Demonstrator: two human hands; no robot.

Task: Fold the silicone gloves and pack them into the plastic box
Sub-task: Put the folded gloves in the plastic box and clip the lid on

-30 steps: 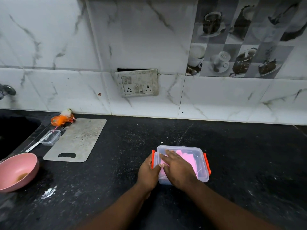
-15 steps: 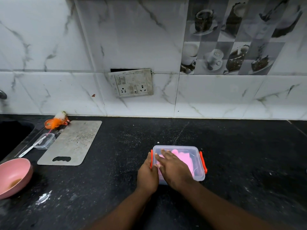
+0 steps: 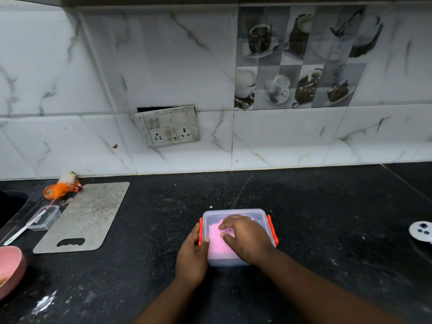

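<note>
A clear plastic box (image 3: 235, 212) with orange side clips stands on the black counter, near its front. Folded pink silicone gloves (image 3: 216, 239) lie inside it. My right hand (image 3: 245, 237) reaches into the box from above, fingers bent and pressing down on the pink gloves. My left hand (image 3: 190, 258) holds the box at its left side, thumb against the orange clip. Most of the gloves are hidden under my right hand.
A grey cutting board (image 3: 84, 217) lies at the left. Beside it sit a small clear container (image 3: 44, 217) with a white utensil, an orange scrubber (image 3: 59, 188), and a pink bowl (image 3: 10, 270). A white round object (image 3: 420, 230) is at the right edge. Tiled wall with a socket plate (image 3: 169, 126) behind.
My right hand has shifted slightly to the right inside the box, uncovering more pink glove on the left. The camera has tilted, and the left hand still holds the box side.
</note>
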